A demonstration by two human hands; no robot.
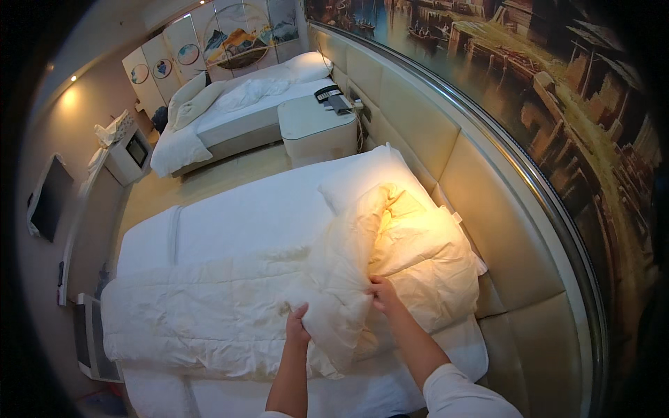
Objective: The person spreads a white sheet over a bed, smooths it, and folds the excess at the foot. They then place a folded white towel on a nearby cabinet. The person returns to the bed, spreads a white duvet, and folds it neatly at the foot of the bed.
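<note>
A cream quilted duvet [209, 313] lies bunched along the near side of a bed with a white sheet [251, 214]. My left hand [298, 324] grips a fold of the duvet near its middle. To the right, my right hand [382, 293] pinches the duvet's raised edge, the thumb and fingers closed on the cloth. Between both hands the fabric bulges upward. The duvet's right end is heaped over the head of the bed, partly covering a white pillow [347, 185]. Under-lying bedding below the heap is hidden.
A padded beige headboard [418, 120] runs along the right under a large mural. Beyond the bed stands a nightstand [313, 123] with a telephone [328, 94]. A second bed [240, 125] carries pillows and rumpled bedding. A television [52, 198] hangs on the left wall; a chair-like frame [96, 339] stands below.
</note>
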